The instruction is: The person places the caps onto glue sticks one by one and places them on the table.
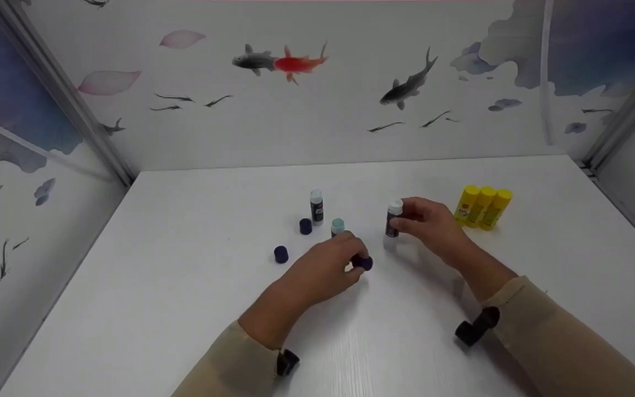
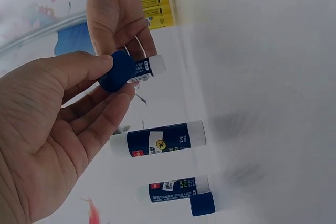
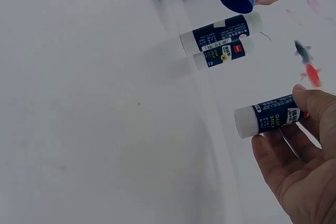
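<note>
My left hand (image 1: pixel 328 262) pinches a dark blue cap (image 2: pixel 117 72) between thumb and fingers, above the table. To its right, my right hand (image 1: pixel 430 226) grips an uncapped glue stick (image 3: pixel 273 116) with a dark blue label, held upright just over the tabletop. Two more uncapped glue sticks stand upright: one (image 1: pixel 317 207) farther back, another (image 1: pixel 338 225) partly hidden behind my left hand. A loose blue cap (image 1: pixel 306 226) is beside the rear stick, and a second loose cap (image 1: pixel 281 255) lies nearer and more to the left.
Three yellow glue sticks (image 1: pixel 481 207) stand in a row on the white table (image 1: pixel 185 237), right of my right hand. Behind the table rises a white wall panel (image 1: pixel 317 127) printed with fish; side panels (image 1: pixel 20 220) flank it.
</note>
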`<state>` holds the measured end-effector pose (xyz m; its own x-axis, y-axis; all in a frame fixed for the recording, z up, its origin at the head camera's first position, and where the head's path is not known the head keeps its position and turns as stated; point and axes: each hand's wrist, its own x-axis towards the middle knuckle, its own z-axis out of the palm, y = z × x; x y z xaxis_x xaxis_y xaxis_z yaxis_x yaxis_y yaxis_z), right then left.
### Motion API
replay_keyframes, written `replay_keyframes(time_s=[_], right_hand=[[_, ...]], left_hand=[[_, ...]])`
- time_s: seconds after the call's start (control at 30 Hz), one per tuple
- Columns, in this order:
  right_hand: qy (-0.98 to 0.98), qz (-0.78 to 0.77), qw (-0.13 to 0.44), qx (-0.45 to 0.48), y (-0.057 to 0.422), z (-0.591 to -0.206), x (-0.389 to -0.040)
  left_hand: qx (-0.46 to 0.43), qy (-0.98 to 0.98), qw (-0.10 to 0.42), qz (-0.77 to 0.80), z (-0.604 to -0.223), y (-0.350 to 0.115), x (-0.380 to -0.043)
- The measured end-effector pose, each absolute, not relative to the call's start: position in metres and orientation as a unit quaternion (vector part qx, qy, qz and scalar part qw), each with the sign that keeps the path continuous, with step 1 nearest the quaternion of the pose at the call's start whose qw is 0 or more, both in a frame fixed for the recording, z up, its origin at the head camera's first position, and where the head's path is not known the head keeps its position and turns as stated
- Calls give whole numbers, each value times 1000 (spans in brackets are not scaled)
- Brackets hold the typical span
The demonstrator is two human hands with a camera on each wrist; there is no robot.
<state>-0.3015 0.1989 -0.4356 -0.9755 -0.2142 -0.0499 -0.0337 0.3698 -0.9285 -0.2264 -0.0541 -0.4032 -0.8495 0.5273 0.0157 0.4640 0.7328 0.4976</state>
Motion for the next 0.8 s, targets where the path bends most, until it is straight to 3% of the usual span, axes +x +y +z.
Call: replay_keyframes(time_s=[0.8], right_hand=[[825, -544, 85, -129, 213, -421, -249]], left_hand=[[306, 897, 20, 320, -400, -65, -225]])
